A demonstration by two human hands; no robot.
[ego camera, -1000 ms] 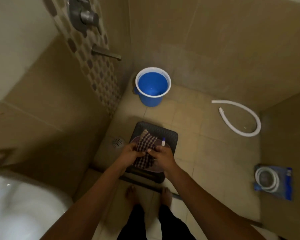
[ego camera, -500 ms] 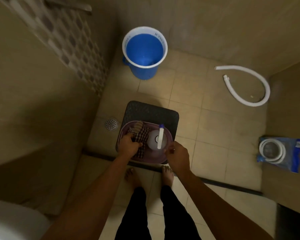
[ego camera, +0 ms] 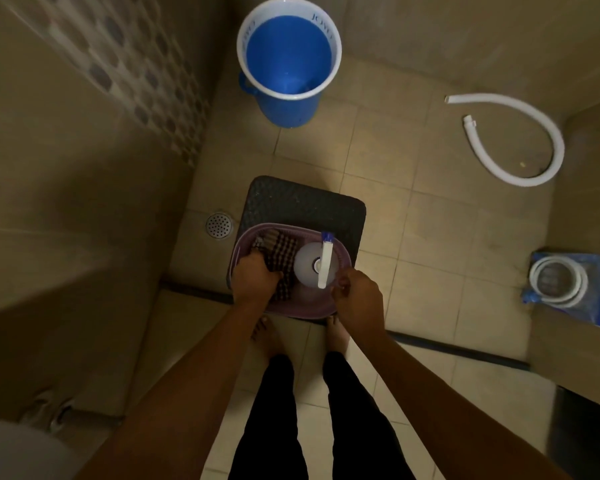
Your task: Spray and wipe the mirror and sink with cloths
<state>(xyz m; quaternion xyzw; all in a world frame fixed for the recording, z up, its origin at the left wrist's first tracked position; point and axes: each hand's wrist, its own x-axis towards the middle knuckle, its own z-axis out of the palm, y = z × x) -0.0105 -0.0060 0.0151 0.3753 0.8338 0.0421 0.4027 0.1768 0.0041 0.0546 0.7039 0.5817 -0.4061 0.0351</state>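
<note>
Here basket [ego camera: 340, 251] holds checked cloth [ego camera: 282, 251], spray bottle [ego camera: 309, 266].

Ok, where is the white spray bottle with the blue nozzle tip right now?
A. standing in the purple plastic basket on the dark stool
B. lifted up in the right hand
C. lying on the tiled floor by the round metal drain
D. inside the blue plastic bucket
A: the white spray bottle stands in the purple plastic basket on the dark stool, beside the checked cloth that the left hand grips; the right hand is close by, not holding it.
</note>
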